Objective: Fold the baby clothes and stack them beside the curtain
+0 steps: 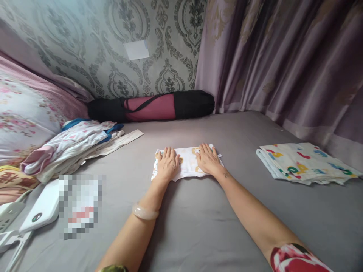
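Observation:
A small white garment (187, 160) with yellow-brown printed figures lies folded on the grey bed sheet (198, 223), straight ahead of me. My left hand (168, 162) rests flat on its left end, fingers stretched out. On its right end lies my right hand (208, 158), also flat with the fingers extended. A little white tag sticks out beyond the right edge. Parts of the print are hidden under both palms. Neither hand grips the cloth.
At right lies a folded stack of printed cloths (306, 162). A heap of clothes (82, 145) is on the left, beside a floral pillow (25, 117). Nearer are a white power bank (42, 206) with cables and a blurred-out item. A black and maroon rolled bag (151, 107) lies along the wall.

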Tool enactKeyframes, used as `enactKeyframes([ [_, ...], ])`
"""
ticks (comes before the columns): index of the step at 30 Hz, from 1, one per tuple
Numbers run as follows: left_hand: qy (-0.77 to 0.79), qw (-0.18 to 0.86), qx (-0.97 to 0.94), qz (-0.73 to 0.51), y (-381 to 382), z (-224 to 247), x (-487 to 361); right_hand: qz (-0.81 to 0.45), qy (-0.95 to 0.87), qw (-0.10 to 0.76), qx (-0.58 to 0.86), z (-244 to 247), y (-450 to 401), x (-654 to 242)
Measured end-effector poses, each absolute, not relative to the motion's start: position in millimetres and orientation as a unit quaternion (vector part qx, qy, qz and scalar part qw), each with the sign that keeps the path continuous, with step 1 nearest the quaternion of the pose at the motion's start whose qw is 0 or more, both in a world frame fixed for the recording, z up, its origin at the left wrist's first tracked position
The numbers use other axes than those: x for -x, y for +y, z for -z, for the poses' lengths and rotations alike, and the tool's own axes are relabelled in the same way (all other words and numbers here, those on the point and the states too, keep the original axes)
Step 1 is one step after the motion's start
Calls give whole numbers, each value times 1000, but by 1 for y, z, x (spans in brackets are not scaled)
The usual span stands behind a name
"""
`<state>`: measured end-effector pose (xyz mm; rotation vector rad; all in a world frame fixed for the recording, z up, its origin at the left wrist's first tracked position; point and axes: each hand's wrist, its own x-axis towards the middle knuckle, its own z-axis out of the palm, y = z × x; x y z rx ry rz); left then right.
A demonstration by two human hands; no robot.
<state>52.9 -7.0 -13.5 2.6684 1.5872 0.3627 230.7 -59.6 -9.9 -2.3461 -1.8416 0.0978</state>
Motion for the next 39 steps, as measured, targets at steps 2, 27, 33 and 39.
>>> enactKeyframes([
  [2,519,20,-850,-84,-5,14,-52,-47,-609,71,789,13,-59,-234],
  [27,644,230,-721,-110,25,-17,27,-136,-467,109,867,-29,-113,-283],
  [33,641,401,-635,-159,21,-16,16,-166,-457,159,859,-27,-102,-276],
  [39,655,459,-564,-204,23,-21,13,-214,-429,203,854,-26,-98,-279],
])
